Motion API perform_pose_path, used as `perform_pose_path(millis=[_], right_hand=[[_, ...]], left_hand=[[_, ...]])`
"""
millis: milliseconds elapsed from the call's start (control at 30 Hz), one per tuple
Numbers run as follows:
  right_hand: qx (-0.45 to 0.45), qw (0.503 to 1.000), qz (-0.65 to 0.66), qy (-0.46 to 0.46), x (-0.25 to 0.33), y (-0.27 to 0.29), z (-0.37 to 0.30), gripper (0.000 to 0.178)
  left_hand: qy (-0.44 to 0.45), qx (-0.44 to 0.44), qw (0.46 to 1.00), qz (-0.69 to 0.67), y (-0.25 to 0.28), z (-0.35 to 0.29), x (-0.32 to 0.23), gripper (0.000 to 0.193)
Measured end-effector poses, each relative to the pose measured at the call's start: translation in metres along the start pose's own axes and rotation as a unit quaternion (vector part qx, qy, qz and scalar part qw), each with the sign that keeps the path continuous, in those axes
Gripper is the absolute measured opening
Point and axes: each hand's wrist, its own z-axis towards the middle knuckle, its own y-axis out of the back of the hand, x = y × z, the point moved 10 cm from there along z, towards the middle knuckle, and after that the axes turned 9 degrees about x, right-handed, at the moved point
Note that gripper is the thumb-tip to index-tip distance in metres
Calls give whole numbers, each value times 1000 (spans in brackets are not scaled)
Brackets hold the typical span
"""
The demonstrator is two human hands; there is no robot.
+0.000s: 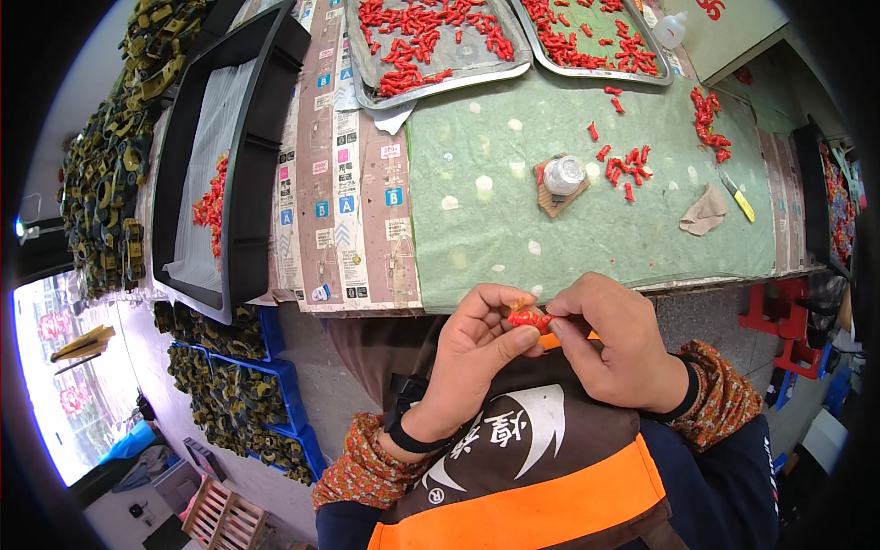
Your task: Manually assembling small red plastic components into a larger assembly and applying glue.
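Note:
Just in front of the table's near edge, both my hands are closed on one small red figure-like piece [527, 318] with a bit of yellow on it. My left hand [477, 344] pinches its left end between thumb and fingers. At its right end, the thumb and fingertips of my right hand [619, 348] press together; they partly cover the piece. Beyond the hands, a small clear jar [563, 173] stands on a square of brown cardboard [552, 203]. Several loose red pieces [629, 165] lie to the right of the jar on the green cloth [486, 247].
Two metal trays [449, 89] [605, 73] of red pieces stand at the back. A black bin [247, 174] with red-yellow pieces sits left. A grey rag [704, 211], a yellow-handled knife [738, 199] and a red cluster [706, 119] lie right. Blue crates [291, 394] stand below left.

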Motion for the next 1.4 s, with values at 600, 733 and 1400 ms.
perform_pose_path(millis=[600, 733, 1400], right_hand=[[102, 957, 252, -101, -20, -12, -4, 17], [91, 976, 193, -42, -8, -8, 0, 15], [49, 995, 45, 69, 2, -3, -2, 21]], left_hand=[[-461, 51, 528, 711, -72, -59, -69, 38], [-464, 70, 486, 738, -75, -62, -62, 40], [59, 52, 994, 82, -2, -12, 2, 29]])
